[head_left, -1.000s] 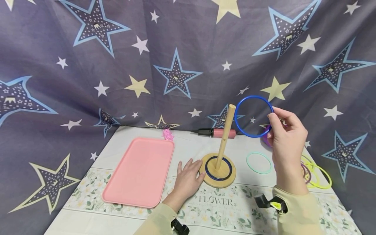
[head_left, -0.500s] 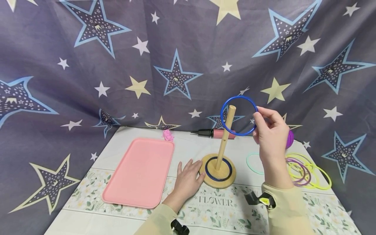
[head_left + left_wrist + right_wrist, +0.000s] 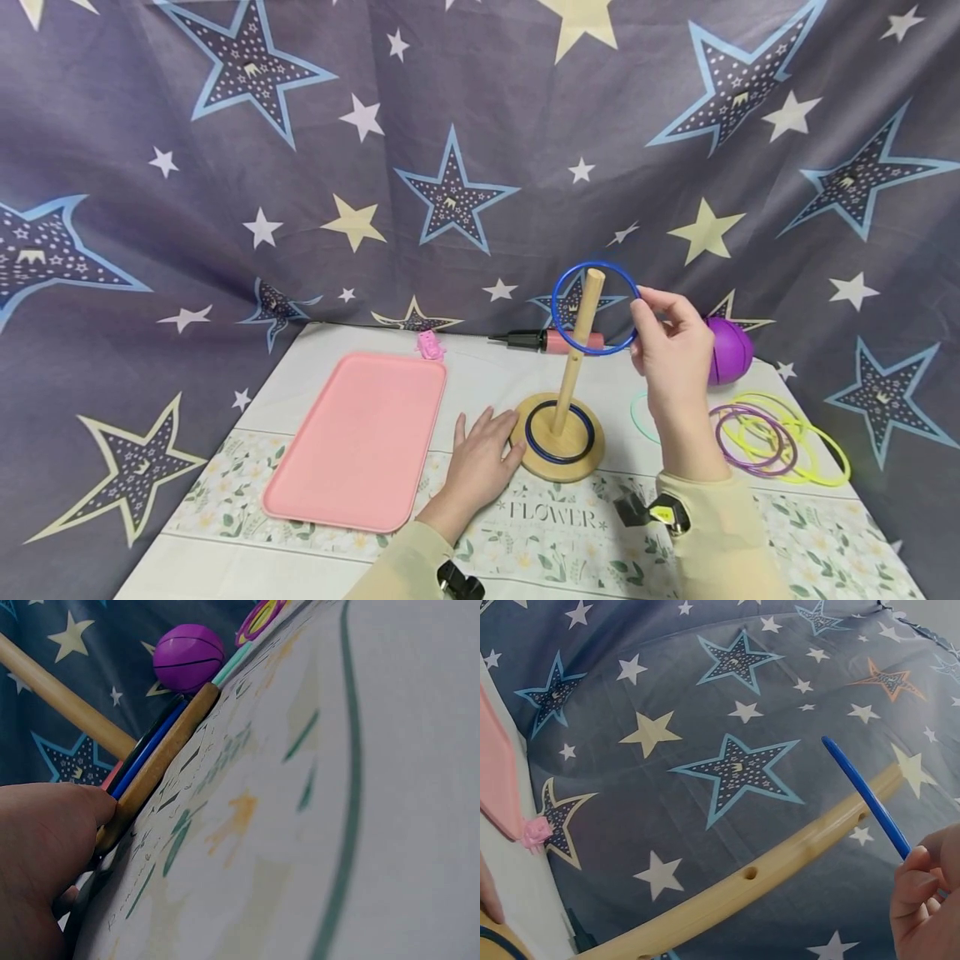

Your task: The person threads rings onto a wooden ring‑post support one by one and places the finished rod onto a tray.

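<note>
My right hand (image 3: pixel 675 350) pinches a blue ring (image 3: pixel 557 310) by its right side, between thumb and fingers. The ring is held up at the top of a wooden peg (image 3: pixel 572 375), whose tip shows inside its outline in the head view. In the right wrist view the ring (image 3: pixel 870 799) appears edge-on, crossing the peg near its upper end. Two dark blue rings (image 3: pixel 529 437) lie around the peg's foot on the round wooden base (image 3: pixel 558 473). My left hand (image 3: pixel 480 462) rests on the table with extended fingers, fingertips and thumb at the base's left edge.
A pink tray (image 3: pixel 356 442) lies to the left, with a small pink toy (image 3: pixel 430 345) behind it. A pink-and-black hand pump (image 3: pixel 525 339) lies at the back. On the right are a purple ball (image 3: pixel 731 352), several yellow and purple rings (image 3: pixel 825 479) and a partly hidden mint ring (image 3: pixel 637 421).
My right hand has moved left and slightly down, bringing the blue ring from beside the peg to overlap its top. My left hand has stayed at the base.
</note>
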`<move>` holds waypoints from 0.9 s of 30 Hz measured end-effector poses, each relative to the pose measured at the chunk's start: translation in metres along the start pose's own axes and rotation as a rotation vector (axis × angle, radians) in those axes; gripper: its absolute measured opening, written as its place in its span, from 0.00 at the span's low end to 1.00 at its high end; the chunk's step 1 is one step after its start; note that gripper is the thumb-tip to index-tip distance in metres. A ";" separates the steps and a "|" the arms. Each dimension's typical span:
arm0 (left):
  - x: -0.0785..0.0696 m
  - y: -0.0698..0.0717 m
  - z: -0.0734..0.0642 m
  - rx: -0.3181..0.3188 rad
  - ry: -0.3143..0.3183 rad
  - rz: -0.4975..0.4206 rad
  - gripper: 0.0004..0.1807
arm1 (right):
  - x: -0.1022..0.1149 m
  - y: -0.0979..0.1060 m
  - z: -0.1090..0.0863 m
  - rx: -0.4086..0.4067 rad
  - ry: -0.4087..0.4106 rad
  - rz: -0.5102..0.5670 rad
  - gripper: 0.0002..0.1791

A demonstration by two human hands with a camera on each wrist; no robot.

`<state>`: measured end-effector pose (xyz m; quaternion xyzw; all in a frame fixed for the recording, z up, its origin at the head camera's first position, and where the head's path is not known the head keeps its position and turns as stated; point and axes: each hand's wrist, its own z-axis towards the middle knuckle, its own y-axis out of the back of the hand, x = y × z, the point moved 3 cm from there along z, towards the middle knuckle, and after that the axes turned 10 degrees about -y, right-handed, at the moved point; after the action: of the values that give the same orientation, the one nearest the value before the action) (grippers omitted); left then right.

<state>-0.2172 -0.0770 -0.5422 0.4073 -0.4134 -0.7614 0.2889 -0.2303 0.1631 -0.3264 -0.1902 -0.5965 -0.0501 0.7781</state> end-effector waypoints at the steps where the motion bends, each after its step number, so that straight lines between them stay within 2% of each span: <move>1: 0.000 0.000 0.000 0.000 0.000 0.001 0.30 | -0.002 0.000 0.000 -0.001 -0.005 -0.005 0.10; 14: -0.002 0.002 0.000 0.005 0.007 -0.001 0.31 | -0.034 0.004 -0.003 -0.011 -0.086 -0.074 0.12; 27: -0.003 0.003 0.000 0.009 0.013 0.002 0.31 | -0.068 0.016 -0.012 -0.024 -0.208 -0.109 0.12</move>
<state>-0.2159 -0.0762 -0.5388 0.4132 -0.4154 -0.7565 0.2904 -0.2340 0.1638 -0.3975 -0.1710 -0.6829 -0.0796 0.7058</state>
